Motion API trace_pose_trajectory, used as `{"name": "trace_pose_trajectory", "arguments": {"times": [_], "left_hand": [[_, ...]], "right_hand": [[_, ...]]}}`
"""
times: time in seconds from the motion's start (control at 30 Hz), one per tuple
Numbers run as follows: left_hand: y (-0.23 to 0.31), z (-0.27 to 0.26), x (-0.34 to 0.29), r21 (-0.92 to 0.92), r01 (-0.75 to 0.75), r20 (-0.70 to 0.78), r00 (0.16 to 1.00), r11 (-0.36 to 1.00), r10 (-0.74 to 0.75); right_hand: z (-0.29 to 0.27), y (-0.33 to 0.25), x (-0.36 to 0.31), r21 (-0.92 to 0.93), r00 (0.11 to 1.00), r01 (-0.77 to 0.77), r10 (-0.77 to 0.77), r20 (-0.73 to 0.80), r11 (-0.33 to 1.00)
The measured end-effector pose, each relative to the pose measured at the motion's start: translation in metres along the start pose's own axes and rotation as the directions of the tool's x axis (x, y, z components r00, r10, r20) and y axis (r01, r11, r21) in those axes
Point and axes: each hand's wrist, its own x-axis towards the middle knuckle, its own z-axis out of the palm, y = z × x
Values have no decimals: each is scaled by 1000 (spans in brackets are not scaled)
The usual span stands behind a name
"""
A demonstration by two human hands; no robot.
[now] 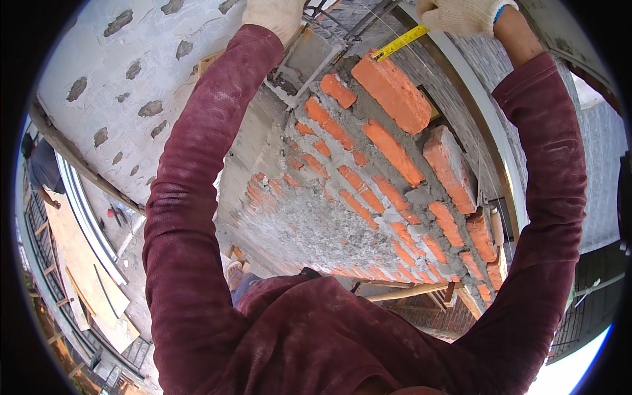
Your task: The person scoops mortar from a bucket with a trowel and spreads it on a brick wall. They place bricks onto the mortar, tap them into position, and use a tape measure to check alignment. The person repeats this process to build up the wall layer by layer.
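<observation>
At the top right, my right hand (pixel 461 14), in a cream knit glove with a blue-edged cuff, is closed on a tape measure. Its yellow blade (pixel 400 42) runs down leftward to the end of an orange brick (pixel 392 93) on the wall's top course. The tape's case is hidden. My left hand (pixel 275 16), gloved too, reaches up beside the steel bars (pixel 329 18) at the wall's end; its fingers are cut off by the upper edge. Below both arms stands the brick wall (pixel 355 191), its joints thick with grey mortar.
More bricks, such as a mortar-smeared one (pixel 450 168), line the wall's top. A thin string (pixel 474 125) runs alongside. At left is a plastered wall (pixel 141 72) with rough grey patches. Lower left, another person (pixel 45 168) is near plywood sheets (pixel 82 257). Timber supports (pixel 408 291) lie below.
</observation>
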Motion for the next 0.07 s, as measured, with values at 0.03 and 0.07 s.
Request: {"name": "trace_pose_trajectory", "arguments": {"times": [0.03, 0.07], "left_hand": [[5, 3, 1, -22, -2, -3, 1000, 1000, 2], [8, 6, 2, -58, 2, 31, 1000, 998, 0]], "right_hand": [[-5, -3, -9, -18, 999, -40, 40, 36, 999], [-13, -2, -18, -27, 998, 14, -13, 55, 1000]]}}
